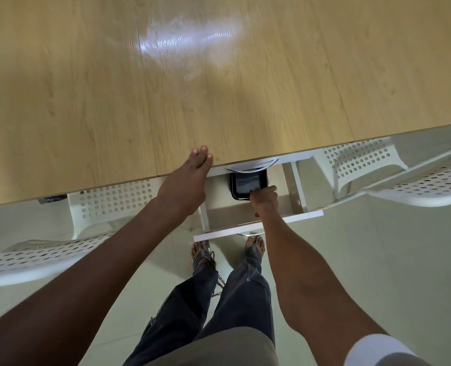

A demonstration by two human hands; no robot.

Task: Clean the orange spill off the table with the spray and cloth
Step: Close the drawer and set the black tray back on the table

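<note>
at far left a white perforated chair (pixel 34 257) stands below the wooden table (pixel 87 101). the left hand (pixel 186 180) lies flat on the table's near edge, fingers straight and together, holding nothing, and seems to be steadying the body. on the tabletop above and a little right of it there is a pale, streaky wet-looking patch (pixel 187 38) in the glare; no orange colour shows there, so the spill looks mostly dealt with, though that is a guess. to the right, below the table edge, a white drawer (pixel 258 225) is pulled out, and the right hand (pixel 265 200) reaches into it with fingers curled onto the near rim of a black tray-like thing (pixel 248 184); what it is exactly cannot be told. neither spray nor cloth is in view. this looks like a fetching or putting-away step at the drawer. the next move calls for lifting or releasing the tray cleanly under the low table edge. another perforated chair (pixel 403 175) stands far right.
</note>
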